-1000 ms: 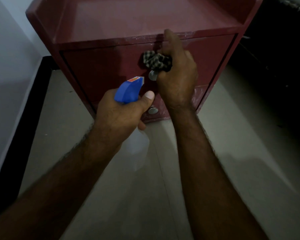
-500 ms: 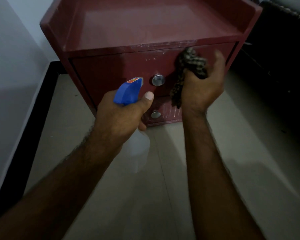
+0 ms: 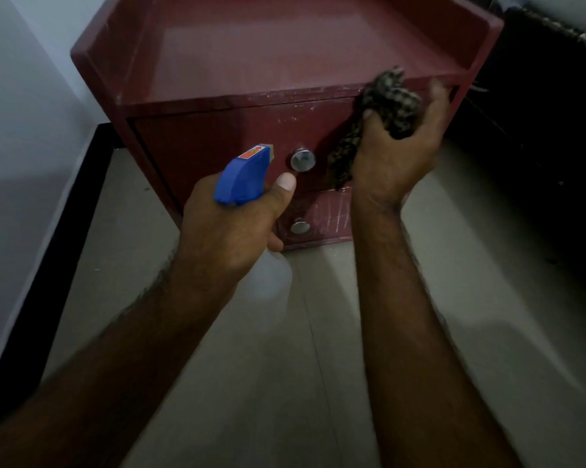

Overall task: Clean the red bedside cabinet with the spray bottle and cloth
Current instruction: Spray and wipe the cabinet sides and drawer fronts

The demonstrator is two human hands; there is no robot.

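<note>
The red bedside cabinet (image 3: 237, 62) stands ahead of me with two drawers, each with a round metal knob (image 3: 303, 159). My left hand (image 3: 237, 228) grips the spray bottle (image 3: 246, 177) by its blue head, nozzle aimed at the upper drawer front; its pale body hangs below my fist. My right hand (image 3: 396, 153) holds a bunched checked cloth (image 3: 391, 99) against the upper drawer's right end, near the top edge. A tail of the cloth dangles down past my wrist.
Pale tiled floor (image 3: 318, 366) spreads below the cabinet. A white wall (image 3: 21, 130) with a black skirting strip (image 3: 58, 265) runs along the left. Dark furniture (image 3: 548, 130) stands close on the cabinet's right.
My right hand has wiped the cloth from above the upper knob rightward to the drawer's right end. The left hand with the bottle has stayed in place.
</note>
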